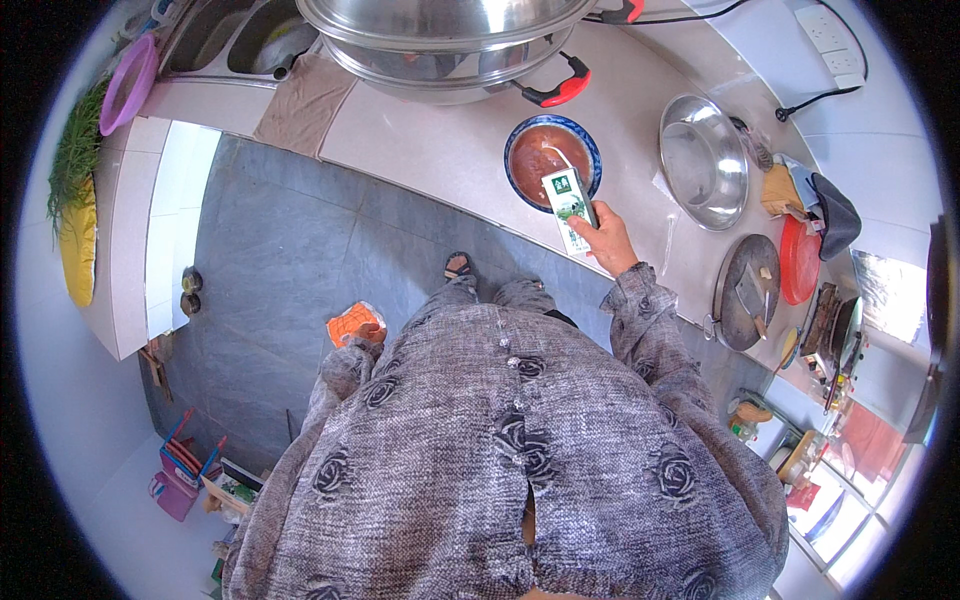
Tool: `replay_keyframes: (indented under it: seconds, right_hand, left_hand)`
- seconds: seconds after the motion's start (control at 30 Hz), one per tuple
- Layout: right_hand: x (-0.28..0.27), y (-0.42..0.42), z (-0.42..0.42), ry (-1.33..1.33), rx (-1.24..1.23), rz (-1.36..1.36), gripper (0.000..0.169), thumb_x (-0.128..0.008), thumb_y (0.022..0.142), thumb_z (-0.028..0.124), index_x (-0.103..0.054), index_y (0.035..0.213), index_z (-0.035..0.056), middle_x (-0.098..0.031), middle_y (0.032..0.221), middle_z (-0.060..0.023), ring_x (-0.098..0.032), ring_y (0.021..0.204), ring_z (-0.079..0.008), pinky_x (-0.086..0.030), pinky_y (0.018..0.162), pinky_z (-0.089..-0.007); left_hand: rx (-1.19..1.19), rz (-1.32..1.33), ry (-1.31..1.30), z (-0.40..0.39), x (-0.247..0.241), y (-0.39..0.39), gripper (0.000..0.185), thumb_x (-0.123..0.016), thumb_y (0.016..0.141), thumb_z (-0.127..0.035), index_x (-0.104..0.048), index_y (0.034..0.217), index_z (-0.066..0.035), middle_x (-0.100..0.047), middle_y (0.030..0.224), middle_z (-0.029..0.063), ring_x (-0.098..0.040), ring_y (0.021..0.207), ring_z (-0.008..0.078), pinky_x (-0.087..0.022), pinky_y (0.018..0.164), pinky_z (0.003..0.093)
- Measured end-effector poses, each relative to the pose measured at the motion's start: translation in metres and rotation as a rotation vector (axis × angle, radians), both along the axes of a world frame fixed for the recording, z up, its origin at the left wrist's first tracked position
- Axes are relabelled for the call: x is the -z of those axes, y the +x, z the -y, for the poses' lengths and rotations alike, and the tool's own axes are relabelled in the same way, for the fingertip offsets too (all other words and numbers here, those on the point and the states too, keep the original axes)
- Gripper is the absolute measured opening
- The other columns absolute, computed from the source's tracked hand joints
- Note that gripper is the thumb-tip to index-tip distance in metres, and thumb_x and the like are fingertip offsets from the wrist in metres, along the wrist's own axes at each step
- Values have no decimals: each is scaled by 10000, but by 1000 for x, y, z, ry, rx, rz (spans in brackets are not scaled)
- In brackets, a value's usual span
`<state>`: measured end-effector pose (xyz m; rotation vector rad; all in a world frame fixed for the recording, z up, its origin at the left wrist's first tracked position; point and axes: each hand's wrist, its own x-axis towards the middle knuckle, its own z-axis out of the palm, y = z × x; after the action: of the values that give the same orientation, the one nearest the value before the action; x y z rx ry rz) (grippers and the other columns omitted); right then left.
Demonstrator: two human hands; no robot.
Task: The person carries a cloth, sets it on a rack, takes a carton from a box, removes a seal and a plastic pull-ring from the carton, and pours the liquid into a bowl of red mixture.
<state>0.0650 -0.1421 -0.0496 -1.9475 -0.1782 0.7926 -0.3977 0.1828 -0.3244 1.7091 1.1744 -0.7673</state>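
Note:
My right hand grips a white and green drink carton bearing writing, its top tipped over the rim of a blue-patterned bowl. A thin white stream curves from the carton into the reddish-brown liquid that fills the bowl. The bowl sits on the pale countertop, near its front edge. Low at my left side, my left hand holds an orange piece with a grid pattern, perhaps a cloth or a packet. Most of the left fingers are hidden.
Beyond the bowl stands a large steel steamer pot with a red-black handle. A steel basin lies to the right, then a round chopping board bearing a cleaver. A brown cloth hangs over the edge beside the sink.

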Motion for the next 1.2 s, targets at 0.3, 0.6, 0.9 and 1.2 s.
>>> replay_keyframes:
  seconds: [0.3,0.6,0.9,1.2]
  right_hand:
    - [3,1,2,18,-23,-15,414,-721,870,287,-572,1108,-18,-640,802,-59,-598,607,-93,-463,471,-239]
    - [7,2,3,19,-39,-34,418,-729,862,283,-576,1104,-22,-647,830,-74,-618,650,-114,-493,524,-259]
    - [8,2,2,33,-53,-37,413,-722,866,266,-577,1117,-29,-659,870,-84,-635,711,-123,-507,578,-269]
    - [1,2,-1,-15,-79,-11,413,-718,861,279,-581,1103,-26,-662,866,-87,-637,718,-128,-509,597,-278]
  left_hand:
    - [-5,1,0,0,1,-2,506,-664,846,-409,-602,1182,-36,-712,979,149,-685,860,250,-546,788,391]
    - [-10,11,-4,3,3,3,512,-668,844,-407,-597,1188,-35,-712,980,150,-684,864,251,-546,790,391]
    - [-18,21,0,4,4,6,518,-671,843,-406,-592,1194,-34,-711,980,152,-684,868,252,-545,792,392]
    - [-17,17,11,1,3,2,524,-675,842,-404,-588,1201,-32,-711,981,153,-684,872,253,-544,794,392]
